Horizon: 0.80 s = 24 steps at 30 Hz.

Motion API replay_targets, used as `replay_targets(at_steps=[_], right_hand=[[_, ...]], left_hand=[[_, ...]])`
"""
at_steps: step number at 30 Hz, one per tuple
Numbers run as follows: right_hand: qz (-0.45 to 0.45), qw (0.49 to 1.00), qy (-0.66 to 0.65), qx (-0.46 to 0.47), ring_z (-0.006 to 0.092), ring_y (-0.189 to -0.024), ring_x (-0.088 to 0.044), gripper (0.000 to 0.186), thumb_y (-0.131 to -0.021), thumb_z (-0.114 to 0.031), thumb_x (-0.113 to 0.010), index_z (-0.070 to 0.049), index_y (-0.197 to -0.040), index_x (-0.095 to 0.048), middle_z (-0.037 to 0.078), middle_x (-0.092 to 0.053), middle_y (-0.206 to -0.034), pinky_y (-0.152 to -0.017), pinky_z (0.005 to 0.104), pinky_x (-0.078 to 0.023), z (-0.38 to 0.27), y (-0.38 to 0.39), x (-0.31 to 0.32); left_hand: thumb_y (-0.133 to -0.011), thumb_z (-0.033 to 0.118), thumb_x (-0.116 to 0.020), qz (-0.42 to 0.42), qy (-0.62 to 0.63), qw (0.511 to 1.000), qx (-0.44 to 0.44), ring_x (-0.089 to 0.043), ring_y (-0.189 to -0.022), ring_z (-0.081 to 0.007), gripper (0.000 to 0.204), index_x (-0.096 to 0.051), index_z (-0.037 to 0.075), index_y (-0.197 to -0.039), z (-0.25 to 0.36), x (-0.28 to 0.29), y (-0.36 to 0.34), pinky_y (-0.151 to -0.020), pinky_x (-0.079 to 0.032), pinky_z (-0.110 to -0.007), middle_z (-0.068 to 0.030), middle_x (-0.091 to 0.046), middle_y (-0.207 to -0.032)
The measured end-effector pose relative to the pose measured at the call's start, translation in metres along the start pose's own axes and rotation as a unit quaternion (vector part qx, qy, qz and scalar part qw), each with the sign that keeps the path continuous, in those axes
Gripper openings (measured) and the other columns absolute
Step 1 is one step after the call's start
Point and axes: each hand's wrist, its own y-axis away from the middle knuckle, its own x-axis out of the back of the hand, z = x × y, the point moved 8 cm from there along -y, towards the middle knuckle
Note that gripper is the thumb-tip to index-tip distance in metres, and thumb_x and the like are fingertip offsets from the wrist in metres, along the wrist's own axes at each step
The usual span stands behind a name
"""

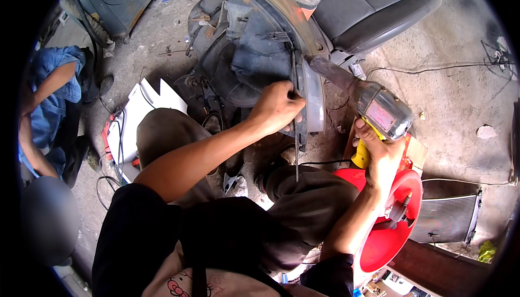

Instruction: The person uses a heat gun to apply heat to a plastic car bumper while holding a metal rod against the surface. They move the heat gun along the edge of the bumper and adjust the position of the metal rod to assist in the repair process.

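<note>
A car headlight (252,53) with a black housing and a yellowed clear lens (315,99) stands in front of my knees. My left hand (277,107) is closed at the rim where housing and lens meet. Along that rim runs a thin dark strip (297,164), its lower end sticking out below my fingers; whether they grip it too is hidden. My right hand (379,148) is wrapped around the yellow handle of a heat gun (382,110) with a grey body. Its dark nozzle points left at the lens edge, close to it.
A red round tub (382,248) with tools inside stands by my right forearm. Beyond the headlight lies a black car seat (379,4). A finned radiator (444,218) lies to the right. White panels (146,104) and cables are left of my knee. Another person (51,107) sits far left.
</note>
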Motion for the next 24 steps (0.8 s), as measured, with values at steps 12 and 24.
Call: replay_targets(at_steps=[12, 24], right_hand=[[-0.011, 1.000, -0.002, -0.003, 0.0096, -0.065, -0.060, 0.034, -0.082, -0.010, -0.084, 0.001, -0.109, -0.067, 0.004, -0.069, -0.084, -0.058, 0.0257, -0.048, 0.002, 0.001, -0.003], [-0.007, 0.999, 0.031, 0.033, 0.0091, -0.066, -0.060, 0.031, -0.083, -0.011, -0.084, 0.002, -0.107, -0.069, 0.004, -0.070, -0.084, -0.059, 0.0258, -0.048, -0.005, 0.003, -0.006]], left_hand=[[-0.089, 0.011, -0.062, 0.027, -0.092, 0.994, -0.049, -0.066, -0.054, -0.0190, 0.016, -0.065, -0.004, -0.088, 0.003, 0.010, 0.000, -0.045, -0.050, -0.034, -0.0134, -0.068, -0.066], [-0.095, 0.008, -0.056, -0.027, -0.130, 0.991, 0.003, -0.065, -0.062, -0.0131, 0.014, -0.062, -0.004, -0.094, 0.008, 0.009, 0.005, -0.045, -0.052, -0.030, -0.0081, -0.065, -0.074]])
